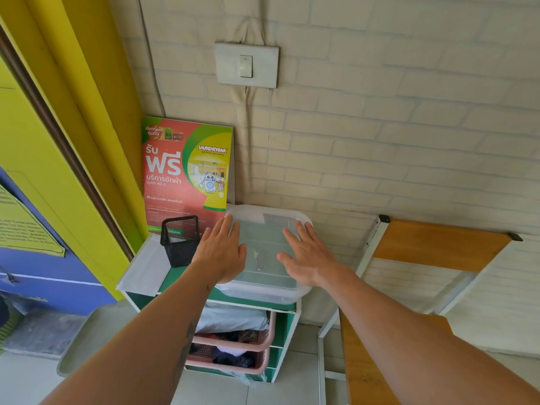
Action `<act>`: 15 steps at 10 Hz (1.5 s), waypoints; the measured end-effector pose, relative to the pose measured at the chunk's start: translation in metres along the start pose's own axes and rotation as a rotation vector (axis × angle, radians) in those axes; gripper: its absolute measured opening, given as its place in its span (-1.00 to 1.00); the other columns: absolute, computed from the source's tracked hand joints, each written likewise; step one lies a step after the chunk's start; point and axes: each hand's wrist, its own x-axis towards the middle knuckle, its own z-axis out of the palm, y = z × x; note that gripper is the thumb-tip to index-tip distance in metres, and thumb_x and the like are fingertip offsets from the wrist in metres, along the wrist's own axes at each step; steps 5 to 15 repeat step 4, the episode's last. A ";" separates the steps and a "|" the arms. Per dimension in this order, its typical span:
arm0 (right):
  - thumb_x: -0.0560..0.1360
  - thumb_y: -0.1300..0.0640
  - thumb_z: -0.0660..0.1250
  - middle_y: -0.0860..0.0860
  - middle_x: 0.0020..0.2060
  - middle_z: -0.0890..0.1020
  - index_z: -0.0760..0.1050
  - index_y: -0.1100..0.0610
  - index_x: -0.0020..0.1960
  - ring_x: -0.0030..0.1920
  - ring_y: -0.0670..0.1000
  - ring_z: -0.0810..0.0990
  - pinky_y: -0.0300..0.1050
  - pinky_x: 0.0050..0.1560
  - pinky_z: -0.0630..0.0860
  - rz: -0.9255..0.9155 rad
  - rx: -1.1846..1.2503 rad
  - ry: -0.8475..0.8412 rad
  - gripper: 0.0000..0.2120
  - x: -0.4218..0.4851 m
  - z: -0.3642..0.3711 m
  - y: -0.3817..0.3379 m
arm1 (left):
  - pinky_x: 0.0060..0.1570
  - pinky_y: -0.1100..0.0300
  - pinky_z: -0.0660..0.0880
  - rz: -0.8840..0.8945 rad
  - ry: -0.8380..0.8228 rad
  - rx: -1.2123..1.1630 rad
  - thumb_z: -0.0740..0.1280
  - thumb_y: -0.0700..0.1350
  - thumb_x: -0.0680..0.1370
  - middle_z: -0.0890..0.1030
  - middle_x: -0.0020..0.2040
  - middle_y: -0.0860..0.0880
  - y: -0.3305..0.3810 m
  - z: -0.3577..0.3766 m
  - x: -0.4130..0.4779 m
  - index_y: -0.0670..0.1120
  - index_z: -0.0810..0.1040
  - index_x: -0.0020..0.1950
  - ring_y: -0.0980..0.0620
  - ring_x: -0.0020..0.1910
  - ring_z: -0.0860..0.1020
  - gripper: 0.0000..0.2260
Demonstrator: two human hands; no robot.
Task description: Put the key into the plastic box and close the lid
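Observation:
A clear plastic box point(264, 293) stands on top of a green shelf unit, with its translucent lid point(263, 229) lying over it. Through the lid a small metal key point(259, 260) shows faintly inside the box. My left hand point(223, 249) lies flat, palm down, on the lid's left side. On the lid's right side my right hand point(306, 252) rests the same way, fingers spread. Neither hand holds anything.
A black mesh pen cup point(179, 239) stands just left of the box. Behind it a red and green laundry sign point(187, 171) leans on the wall. Pink baskets point(233, 343) of clothes fill the shelf below. A wooden folding rack point(409, 287) is at right.

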 end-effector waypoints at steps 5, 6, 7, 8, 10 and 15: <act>0.63 -0.16 0.06 -0.01 0.62 -0.11 -0.09 0.00 0.62 0.60 0.02 -0.17 0.12 0.53 -0.04 0.035 0.132 0.097 -0.36 -0.066 -0.031 0.047 | 0.51 -0.11 0.15 -0.089 0.040 0.006 0.04 0.02 0.62 0.23 0.56 -0.11 0.050 -0.025 -0.035 -0.18 0.20 0.54 -0.09 0.55 0.19 -0.48; 0.63 -0.16 0.06 -0.01 0.62 -0.11 -0.09 0.00 0.62 0.60 0.02 -0.17 0.12 0.53 -0.04 0.035 0.132 0.097 -0.36 -0.066 -0.031 0.047 | 0.51 -0.11 0.15 -0.089 0.040 0.006 0.04 0.02 0.62 0.23 0.56 -0.11 0.050 -0.025 -0.035 -0.18 0.20 0.54 -0.09 0.55 0.19 -0.48; 0.63 -0.16 0.06 -0.01 0.62 -0.11 -0.09 0.00 0.62 0.60 0.02 -0.17 0.12 0.53 -0.04 0.035 0.132 0.097 -0.36 -0.066 -0.031 0.047 | 0.51 -0.11 0.15 -0.089 0.040 0.006 0.04 0.02 0.62 0.23 0.56 -0.11 0.050 -0.025 -0.035 -0.18 0.20 0.54 -0.09 0.55 0.19 -0.48; 0.63 -0.16 0.06 -0.01 0.62 -0.11 -0.09 0.00 0.62 0.60 0.02 -0.17 0.12 0.53 -0.04 0.035 0.132 0.097 -0.36 -0.066 -0.031 0.047 | 0.51 -0.11 0.15 -0.089 0.040 0.006 0.04 0.02 0.62 0.23 0.56 -0.11 0.050 -0.025 -0.035 -0.18 0.20 0.54 -0.09 0.55 0.19 -0.48; 0.63 -0.16 0.06 -0.01 0.62 -0.11 -0.09 0.00 0.62 0.60 0.02 -0.17 0.12 0.53 -0.04 0.035 0.132 0.097 -0.36 -0.066 -0.031 0.047 | 0.51 -0.11 0.15 -0.089 0.040 0.006 0.04 0.02 0.62 0.23 0.56 -0.11 0.050 -0.025 -0.035 -0.18 0.20 0.54 -0.09 0.55 0.19 -0.48; 0.63 -0.16 0.06 -0.01 0.62 -0.11 -0.09 0.00 0.62 0.60 0.02 -0.17 0.12 0.53 -0.04 0.035 0.132 0.097 -0.36 -0.066 -0.031 0.047 | 0.51 -0.11 0.15 -0.089 0.040 0.006 0.04 0.02 0.62 0.23 0.56 -0.11 0.050 -0.025 -0.035 -0.18 0.20 0.54 -0.09 0.55 0.19 -0.48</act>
